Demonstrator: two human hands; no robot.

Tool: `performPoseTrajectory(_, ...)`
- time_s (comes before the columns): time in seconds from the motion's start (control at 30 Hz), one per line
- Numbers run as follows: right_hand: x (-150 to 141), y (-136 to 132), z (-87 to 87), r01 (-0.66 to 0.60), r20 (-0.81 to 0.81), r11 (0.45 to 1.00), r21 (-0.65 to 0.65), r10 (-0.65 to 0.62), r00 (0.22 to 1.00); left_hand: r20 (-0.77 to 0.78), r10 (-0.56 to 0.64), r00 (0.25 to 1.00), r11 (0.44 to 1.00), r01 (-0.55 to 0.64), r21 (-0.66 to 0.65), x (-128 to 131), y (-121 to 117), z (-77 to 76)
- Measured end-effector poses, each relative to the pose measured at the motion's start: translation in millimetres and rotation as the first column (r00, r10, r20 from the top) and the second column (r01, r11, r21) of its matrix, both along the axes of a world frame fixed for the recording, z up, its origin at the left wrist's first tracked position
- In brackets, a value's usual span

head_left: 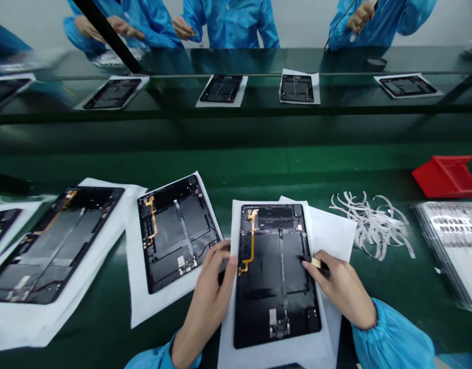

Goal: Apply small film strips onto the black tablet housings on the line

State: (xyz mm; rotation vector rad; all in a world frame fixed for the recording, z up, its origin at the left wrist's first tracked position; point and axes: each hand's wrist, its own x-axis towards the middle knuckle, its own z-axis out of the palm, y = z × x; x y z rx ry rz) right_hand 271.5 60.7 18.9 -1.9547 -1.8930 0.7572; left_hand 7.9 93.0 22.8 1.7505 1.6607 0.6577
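Note:
A black tablet back housing [264, 287] lies on white paper in front of me, with an orange flex cable [253, 238] along its left side and a small circuit board [280, 328] at its near end. My left hand [212, 292] rests against its left edge, thumb and bent fingers apart. In my right hand [339, 287], thumb and fingers pinch a small pale piece with a dark tip [315, 262] over the right edge of the housing; its exact kind cannot be made out. Left of my left hand lies a second tablet housing [168, 261] on paper.
Further left is another housing [66, 241]. To the right are a pile of curled white strips [374, 225], a red plastic bin [449, 177] and stacked clear trays [456, 256]. Several housings lie on a raised shelf [259, 111]; people in blue work beyond it.

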Motion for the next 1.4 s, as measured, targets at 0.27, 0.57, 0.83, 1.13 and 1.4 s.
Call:
performPoseTrajectory(0.27,2.8,3.4,7.9,0.171,-0.33,0.981,0.095,-0.132,0.935,0.295,0.161,0.942,0.982,-0.122,-0.147,-2.6,35.6,36.0)
performPoseTrajectory(0.57,5.3,12.5,-15.2,0.305,-0.393,0.933,0.191,-0.212,0.895,0.334,0.238,0.912,0.971,-0.225,-0.079,-20.4,277.7,35.9)
performPoseTrajectory(0.83,5.7,14.8,-20.3,0.359,-0.404,0.892,0.275,-0.232,0.885,0.095,0.213,0.972,0.936,-0.231,0.266,-26.2,290.0,24.7)
performPoseTrajectory(1.13,10.1,8.9,-9.4,0.43,-0.604,0.868,0.248,-0.209,0.769,-0.257,-0.586,0.769,0.774,0.625,0.105,36.4,91.8,-4.4)
performPoseTrajectory(1.4,-7.6,28.5,-6.4,0.334,-0.709,0.942,0.038,-0.21,0.674,-0.276,-0.486,0.829,0.803,0.548,0.232,58.5,72.3,-32.1)
